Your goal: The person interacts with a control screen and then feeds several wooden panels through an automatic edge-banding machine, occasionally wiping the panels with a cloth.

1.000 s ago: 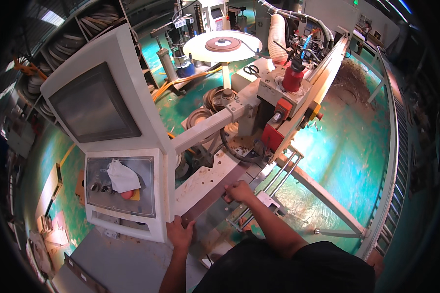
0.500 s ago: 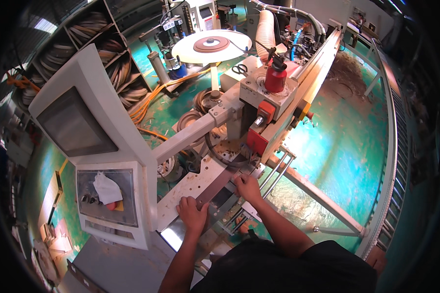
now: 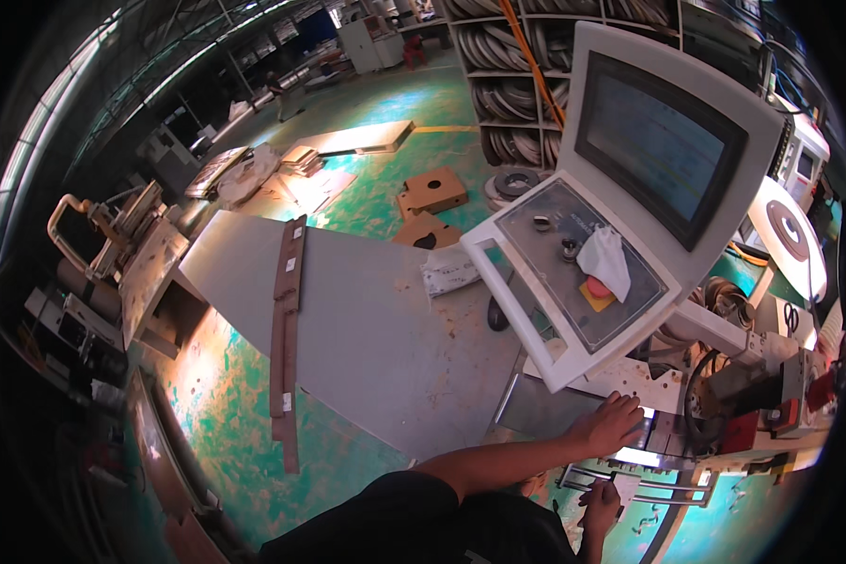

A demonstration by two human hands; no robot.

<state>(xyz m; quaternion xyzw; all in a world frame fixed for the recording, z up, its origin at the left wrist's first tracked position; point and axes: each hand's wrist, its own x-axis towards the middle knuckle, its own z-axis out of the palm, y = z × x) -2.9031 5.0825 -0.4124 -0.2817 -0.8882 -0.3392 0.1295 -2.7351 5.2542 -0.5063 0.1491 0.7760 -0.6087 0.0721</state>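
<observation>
My left hand (image 3: pixel 615 425) lies on the bed of the machine with its fingers stretched and somewhat apart, nothing gripped in them. Just past its fingertips a brown strip (image 3: pixel 665 433) lies across the bed, next to the white plate with holes (image 3: pixel 634 378). Lower down, beside a metal block on the guide rods (image 3: pixel 663 486), my right hand (image 3: pixel 600 506) is closed with curled fingers; what they hold, if anything, is hidden. Above the left hand hangs the white control panel (image 3: pixel 526 299), with a white cloth (image 3: pixel 605 265) draped over its buttons near a red knob (image 3: pixel 596 288).
Left of the machine a grey table (image 3: pixel 376 338) carries long brown strips (image 3: pixel 287 329) and a white packet (image 3: pixel 449 271). Brown boards with holes (image 3: pixel 432 191) lie beyond it. Shelves (image 3: pixel 522 70) hold coiled edging; a wooden bench (image 3: pixel 155 268) stands far left.
The view has swung left, bringing the grey table into sight. My right hand has left the brown strip's edge for the guide rods. My left hand stays on the bed, its fingers straighter.
</observation>
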